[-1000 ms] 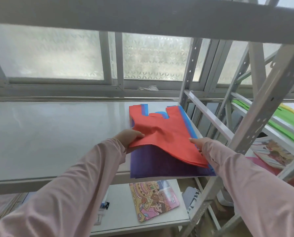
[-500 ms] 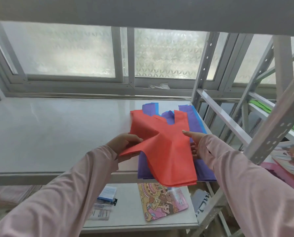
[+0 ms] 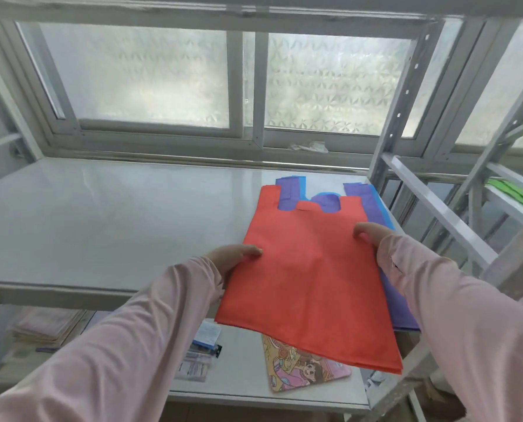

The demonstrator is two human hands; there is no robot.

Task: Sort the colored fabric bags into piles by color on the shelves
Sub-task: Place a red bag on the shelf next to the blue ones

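Red bag [image 3: 309, 278] — held flat over the pile by both side edges, handle end away from the person, near end reaching out past the front edge of the shelf [image 3: 117, 220]. Left hand [image 3: 233, 260] pinches the left edge, thumb on top. Right hand [image 3: 370, 236] grips the right edge, fingers curled over it. Beneath it a purple bag [image 3: 364, 199] lies on a blue bag [image 3: 381, 205] at the shelf's right end. Green bags [image 3: 519, 194] lie on the rack to the right — a cartoon-printed bag [image 3: 303, 370] on the lower shelf [image 3: 242, 360].

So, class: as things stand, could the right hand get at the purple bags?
Probably not yet: the right hand grips the red bag, which covers most of the purple bags.
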